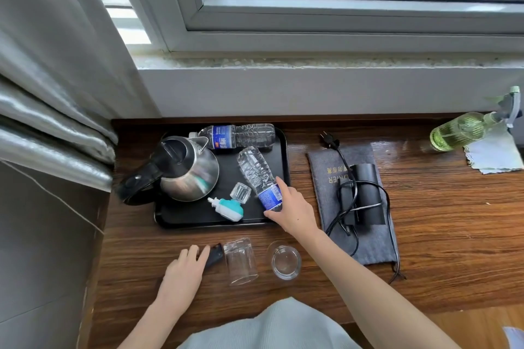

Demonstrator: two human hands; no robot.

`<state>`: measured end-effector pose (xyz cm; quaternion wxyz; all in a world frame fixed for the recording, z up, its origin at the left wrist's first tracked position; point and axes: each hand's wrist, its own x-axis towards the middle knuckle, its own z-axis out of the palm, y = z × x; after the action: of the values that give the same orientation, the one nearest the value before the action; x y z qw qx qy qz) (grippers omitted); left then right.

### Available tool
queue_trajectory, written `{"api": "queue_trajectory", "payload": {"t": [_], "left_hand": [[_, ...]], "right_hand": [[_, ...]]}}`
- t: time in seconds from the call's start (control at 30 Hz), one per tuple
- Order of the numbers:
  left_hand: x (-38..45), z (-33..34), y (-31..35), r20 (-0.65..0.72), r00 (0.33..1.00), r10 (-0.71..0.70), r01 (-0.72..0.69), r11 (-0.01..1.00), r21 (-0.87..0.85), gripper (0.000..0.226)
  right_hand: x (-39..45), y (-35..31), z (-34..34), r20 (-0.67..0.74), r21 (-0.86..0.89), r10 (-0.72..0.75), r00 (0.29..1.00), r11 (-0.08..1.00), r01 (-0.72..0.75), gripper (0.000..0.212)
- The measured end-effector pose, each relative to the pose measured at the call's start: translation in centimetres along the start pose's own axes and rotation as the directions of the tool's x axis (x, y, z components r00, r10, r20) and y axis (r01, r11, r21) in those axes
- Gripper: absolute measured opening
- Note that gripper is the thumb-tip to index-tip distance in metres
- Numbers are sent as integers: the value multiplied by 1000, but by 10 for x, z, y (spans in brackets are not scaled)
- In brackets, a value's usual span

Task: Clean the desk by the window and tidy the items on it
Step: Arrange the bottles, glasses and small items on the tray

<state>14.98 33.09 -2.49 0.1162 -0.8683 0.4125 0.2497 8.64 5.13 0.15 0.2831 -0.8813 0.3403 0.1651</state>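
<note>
A dark wood-grain desk (425,235) runs beneath a white-framed window (312,22), with a grey curtain (51,79) hanging at the left and a pale stone sill between glass and desk. On the desk's left part sits a black rectangular plastic tray (198,221) carrying a stainless-steel electric kettle with a black handle (181,170), a small white-and-teal plug-in bottle (228,207) lying beside its clear cap (240,192), and two clear plastic water bottles with blue labels. The far water bottle (238,136) lies on its side along the tray's back edge, long axis left to right, cap end toward the kettle. The near water bottle (259,176) lies tilted across the tray's right side, base pointing toward the window, its labelled end toward the person, where the right hand (292,207) is closed around it with thumb and fingers. The left hand (184,269) rests on a small dark object (214,255) on the desk, fingers loosely together; whether it grips cannot be told. Just beside it stands an inverted clear drinking glass (241,261), and next to that an upright one (285,260). To the right, a black hair dryer wrapped in its cord (364,193) lies on a grey fabric pouch (326,178). At the far right, a green-liquid spray bottle (459,130) stands by a pale blue cloth (493,153).
</note>
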Motion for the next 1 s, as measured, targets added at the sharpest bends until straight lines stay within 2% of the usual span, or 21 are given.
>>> {"api": "queue_trajectory", "payload": {"t": [0.1, 0.2, 0.27, 0.37, 0.47, 0.57, 0.7, 0.8, 0.9, 1.0], "left_hand": [[0, -12, 8, -6, 1000, -8, 8, 994, -106, 67], [-2, -44, 14, -166, 985, 36, -74, 971, -227, 52], [6, -72, 17, -320, 943, 85, -163, 961, -223, 37], [35, -123, 20, -510, 851, 124, -246, 953, -178, 39], [81, -178, 20, -583, 805, 109, -226, 965, -131, 36], [129, -222, 18, -485, 873, 45, -122, 984, -130, 46], [188, -243, 7, -199, 980, -18, -2, 995, -98, 61], [221, -235, -6, -32, 999, 17, -21, 988, -150, 58], [236, -228, -13, 115, 993, 35, -24, 995, -94, 56], [246, -226, -15, 173, 985, 29, -26, 999, -25, 57]], "right_hand": [[-2, -2, 2, -15, -64, 16, 1000, 998, -17, 98], [-2, -3, 4, -40, -101, 15, 999, 995, -19, 96], [-2, -2, 4, -57, -64, 22, 998, 998, -26, 91], [-5, 1, 4, -61, -4, 25, 998, 1000, -25, 86], [-5, 1, 3, -59, 14, 15, 998, 1000, -14, 85], [-3, 2, 0, -45, 26, 10, 999, 1000, -9, 85], [-1, 4, -3, -31, 51, 15, 999, 999, -13, 86], [0, 6, -5, -29, 85, 15, 999, 996, -13, 86], [0, 8, -5, -17, 124, 18, 1000, 992, -15, 86], [1, 11, -7, 1, 198, 36, 999, 980, -36, 86]]}}
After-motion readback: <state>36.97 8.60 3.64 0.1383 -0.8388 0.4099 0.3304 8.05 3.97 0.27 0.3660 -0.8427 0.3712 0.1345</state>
